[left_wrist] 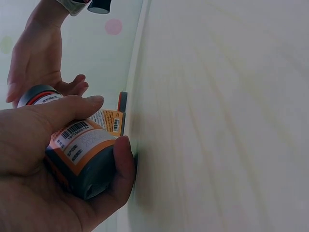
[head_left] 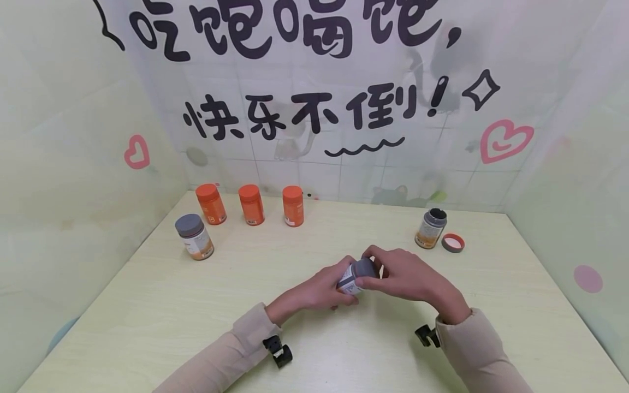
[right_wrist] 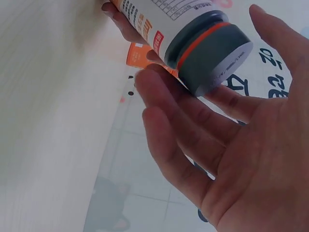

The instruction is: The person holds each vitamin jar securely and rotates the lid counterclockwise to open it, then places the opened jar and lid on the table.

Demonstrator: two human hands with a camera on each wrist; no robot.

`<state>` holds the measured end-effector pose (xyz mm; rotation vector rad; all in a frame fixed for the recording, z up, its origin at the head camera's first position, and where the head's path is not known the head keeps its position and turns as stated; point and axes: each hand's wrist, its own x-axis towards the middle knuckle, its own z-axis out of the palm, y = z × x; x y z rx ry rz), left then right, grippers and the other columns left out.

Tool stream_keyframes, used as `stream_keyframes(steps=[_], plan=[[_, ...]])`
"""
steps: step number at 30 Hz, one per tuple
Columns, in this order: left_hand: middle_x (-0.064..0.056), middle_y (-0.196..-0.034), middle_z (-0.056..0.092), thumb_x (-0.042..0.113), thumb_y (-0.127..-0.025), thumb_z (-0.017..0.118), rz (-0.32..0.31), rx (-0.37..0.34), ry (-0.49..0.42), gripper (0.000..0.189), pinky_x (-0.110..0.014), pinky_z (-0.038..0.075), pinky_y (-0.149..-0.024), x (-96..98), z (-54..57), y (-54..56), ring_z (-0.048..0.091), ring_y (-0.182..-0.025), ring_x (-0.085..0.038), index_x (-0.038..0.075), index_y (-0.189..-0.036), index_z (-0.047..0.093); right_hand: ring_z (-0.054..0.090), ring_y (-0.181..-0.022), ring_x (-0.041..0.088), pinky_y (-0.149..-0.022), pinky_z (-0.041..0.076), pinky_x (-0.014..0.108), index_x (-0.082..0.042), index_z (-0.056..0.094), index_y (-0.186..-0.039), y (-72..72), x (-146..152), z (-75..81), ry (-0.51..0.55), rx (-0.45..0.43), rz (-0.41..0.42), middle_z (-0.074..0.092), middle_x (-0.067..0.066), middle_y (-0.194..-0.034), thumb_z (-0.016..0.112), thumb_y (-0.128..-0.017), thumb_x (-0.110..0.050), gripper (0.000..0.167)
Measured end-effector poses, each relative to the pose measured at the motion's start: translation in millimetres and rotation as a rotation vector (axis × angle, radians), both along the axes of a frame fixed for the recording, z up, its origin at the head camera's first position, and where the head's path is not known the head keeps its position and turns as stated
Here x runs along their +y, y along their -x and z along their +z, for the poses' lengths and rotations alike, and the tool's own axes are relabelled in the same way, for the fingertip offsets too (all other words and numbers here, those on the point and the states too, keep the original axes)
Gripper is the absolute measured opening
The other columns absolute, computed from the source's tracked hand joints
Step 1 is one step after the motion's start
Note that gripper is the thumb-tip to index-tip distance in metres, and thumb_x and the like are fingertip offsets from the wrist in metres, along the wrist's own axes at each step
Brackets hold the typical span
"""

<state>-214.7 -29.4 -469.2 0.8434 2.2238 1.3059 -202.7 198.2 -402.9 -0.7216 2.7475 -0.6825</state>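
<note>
My left hand grips a grey-capped supplement bottle with a white and orange label, tilted above the table. In the left wrist view the thumb and fingers wrap round the bottle's lower body. The bottle's dark grey cap has an orange-red ring beneath it and points toward my right palm. My right hand is around the cap; in the right wrist view its fingers are spread loosely by the cap and the thumb stands apart from it.
An open grey bottle stands at the back right beside its upturned cap. At the back left are three orange bottles, one an orange bottle, and another grey-capped bottle. Printed curtains enclose the wooden table.
</note>
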Motion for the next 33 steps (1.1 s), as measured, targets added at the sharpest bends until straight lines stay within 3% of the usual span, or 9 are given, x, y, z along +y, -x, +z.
stream_keyframes(steps=[9, 16, 24, 33], plan=[[-0.006, -0.113, 0.06, 0.012, -0.093, 0.075, -0.005, 0.009, -0.01, 0.049, -0.022, 0.053, -0.053, 0.5, 1.1, -0.3, 0.062, -0.08, -0.011, 0.022, -0.13, 0.045, 0.058, -0.074, 0.009, -0.065, 0.048, 0.027, -0.023, 0.061, -0.125, -1.1, -5, -1.1, 0.029, 0.05, -0.014, 0.066, -0.01, -0.088, 0.065, -0.098, -0.051, 0.039], [-0.006, -0.112, 0.06, 0.012, -0.093, 0.075, -0.002, -0.005, -0.01, 0.051, -0.022, 0.052, -0.052, 0.9, 1.5, -0.7, 0.062, -0.079, -0.011, 0.021, -0.132, 0.044, 0.061, -0.073, 0.007, -0.063, 0.051, 0.025, -0.019, 0.061, -0.127, 0.2, 0, 0.2, 0.04, 0.025, -0.004, 0.07, -0.005, -0.097, 0.072, -0.093, -0.05, 0.048], [-0.01, -0.112, 0.06, 0.01, -0.092, 0.075, 0.01, -0.021, -0.015, 0.052, -0.023, 0.052, -0.053, 1.5, 0.7, -0.4, 0.061, -0.076, -0.013, 0.017, -0.133, 0.043, 0.062, -0.073, 0.006, -0.062, 0.052, 0.024, -0.021, 0.058, -0.131, 3.6, 7, 1.7, 0.029, 0.011, 0.06, 0.069, -0.002, -0.098, 0.076, -0.091, -0.045, 0.05], [-0.012, -0.112, 0.06, 0.011, -0.092, 0.076, 0.015, -0.013, -0.015, 0.053, -0.023, 0.052, -0.053, 2.0, 1.0, -0.7, 0.061, -0.074, -0.014, 0.016, -0.134, 0.043, 0.064, -0.079, 0.006, -0.067, 0.054, 0.022, -0.024, 0.057, -0.133, 4.8, 10, -0.3, 0.072, 0.06, 0.146, 0.071, -0.005, -0.101, 0.08, -0.09, -0.028, 0.048]])
